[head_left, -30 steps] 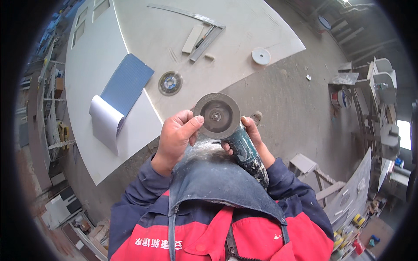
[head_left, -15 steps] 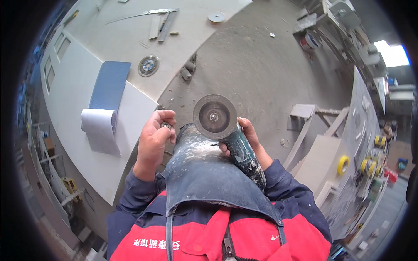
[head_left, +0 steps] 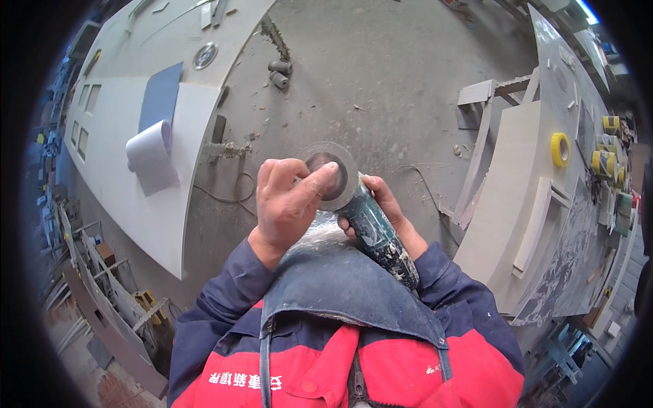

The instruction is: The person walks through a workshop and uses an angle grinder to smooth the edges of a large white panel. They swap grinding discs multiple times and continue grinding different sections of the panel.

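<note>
A green angle grinder (head_left: 377,234), speckled with dust, is held in front of my chest, its round grey disc (head_left: 343,170) facing up. My right hand (head_left: 384,204) is wrapped around the grinder's body just behind the disc. My left hand (head_left: 289,200) lies over the disc, thumb and fingertips pressed on its dark centre hub. A dusty grey apron covers my chest below the tool.
A large white panel (head_left: 143,136) lies to the left with a blue-backed sandpaper roll (head_left: 153,143) and a spare disc (head_left: 204,56) on it. Pale boards (head_left: 503,204) lean at the right beside yellow tape rolls (head_left: 560,149). A thin cord (head_left: 224,197) trails on the dusty concrete floor.
My left hand has moved from beside the disc onto its centre. My view has swung to the right, so the white panel has slid to the left.
</note>
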### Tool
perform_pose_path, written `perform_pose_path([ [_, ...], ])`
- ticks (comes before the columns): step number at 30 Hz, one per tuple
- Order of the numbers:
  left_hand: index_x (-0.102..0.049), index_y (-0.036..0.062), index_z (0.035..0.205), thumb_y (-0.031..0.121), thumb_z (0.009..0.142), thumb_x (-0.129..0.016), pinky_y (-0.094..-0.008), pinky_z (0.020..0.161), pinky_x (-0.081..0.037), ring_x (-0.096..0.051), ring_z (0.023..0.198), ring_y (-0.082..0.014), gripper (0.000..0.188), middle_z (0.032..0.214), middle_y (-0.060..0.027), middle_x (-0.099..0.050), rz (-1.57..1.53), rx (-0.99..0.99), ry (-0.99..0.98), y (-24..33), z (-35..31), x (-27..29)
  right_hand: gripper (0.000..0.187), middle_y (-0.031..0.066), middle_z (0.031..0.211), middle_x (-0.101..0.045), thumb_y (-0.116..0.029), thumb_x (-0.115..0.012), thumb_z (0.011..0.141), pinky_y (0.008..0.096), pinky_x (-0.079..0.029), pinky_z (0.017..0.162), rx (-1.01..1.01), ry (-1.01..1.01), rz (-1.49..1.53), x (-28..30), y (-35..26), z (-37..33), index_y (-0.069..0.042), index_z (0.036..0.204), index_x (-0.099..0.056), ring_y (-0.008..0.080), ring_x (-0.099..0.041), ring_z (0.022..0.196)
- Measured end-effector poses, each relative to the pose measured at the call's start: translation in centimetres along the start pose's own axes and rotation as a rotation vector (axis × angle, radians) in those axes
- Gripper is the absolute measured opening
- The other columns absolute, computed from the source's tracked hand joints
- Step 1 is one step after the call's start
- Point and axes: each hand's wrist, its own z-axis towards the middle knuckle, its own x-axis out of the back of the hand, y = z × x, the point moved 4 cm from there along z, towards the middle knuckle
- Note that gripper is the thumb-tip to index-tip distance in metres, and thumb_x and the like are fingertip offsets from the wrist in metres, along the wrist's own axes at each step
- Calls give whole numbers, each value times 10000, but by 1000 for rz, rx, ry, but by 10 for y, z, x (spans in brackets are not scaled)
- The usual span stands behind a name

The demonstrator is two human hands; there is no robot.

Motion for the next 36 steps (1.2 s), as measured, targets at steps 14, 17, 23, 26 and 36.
perform_pose_path([
  [14, -752, 111, 1026, 121, 785, -847, -382, 892, -451, -615, 1020, -240, 259, 1129, -27, -718, 51, 176, 205, 22, -106, 101, 660, 277, 1134, -688, -511, -542, 1027, 438, -677, 629, -93, -117, -49, -16, 99, 34, 23, 1414, -535, 368, -738, 786],
  [17, -753, 120, 991, 134, 784, -851, -369, 913, -443, -615, 1041, -233, 230, 1158, -22, -727, 107, 205, 228, 12, -138, 127, 650, 275, 1151, -685, -512, -536, 1030, 438, -668, 617, -116, -149, -127, -13, 129, 51, 20, 1404, -548, 374, -737, 790],
  [23, -753, 127, 997, 163, 785, -833, -363, 932, -427, -612, 1068, -218, 229, 1165, 1, -726, 139, 151, 250, -14, -200, 183, 666, 271, 1107, -694, -525, -525, 1033, 429, -660, 608, -53, -95, -184, -21, 205, 84, 37, 1391, -552, 372, -735, 761],
  [26, -751, 134, 996, 112, 779, -795, -366, 958, -415, -610, 1105, -224, 222, 1200, -4, -721, 47, 147, 208, -33, -242, 211, 700, 271, 1108, -693, -552, -517, 1028, 420, -658, 603, 29, -83, -168, -12, 259, 98, 45, 1392, -545, 369, -736, 758],
  [36, -741, 141, 980, 135, 755, -858, -374, 937, -412, -600, 1039, -225, 253, 1068, -3, -704, -128, -19, 113, -51, -318, 274, 740, 265, 940, -708, -624, -501, 1009, 369, -654, 586, 247, 112, -110, -12, 402, 89, 22, 1364, -569, 320, -734, 702],
])
